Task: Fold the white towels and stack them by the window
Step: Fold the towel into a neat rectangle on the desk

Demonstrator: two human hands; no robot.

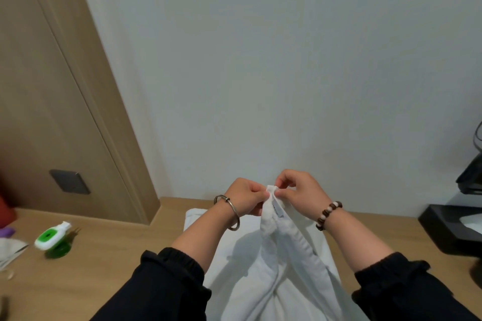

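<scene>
White towel (284, 263) lifted above wooden table (109, 268); left hand (246, 197) and right hand (300, 190) pinch its top corner together.

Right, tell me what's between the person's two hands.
In the head view, the gathered corner of the white cloth towel, with its small sewn label, sits between the left hand and right hand; both pinch it.

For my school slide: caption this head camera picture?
Left hand and right hand pinch a white towel above a table.
</scene>
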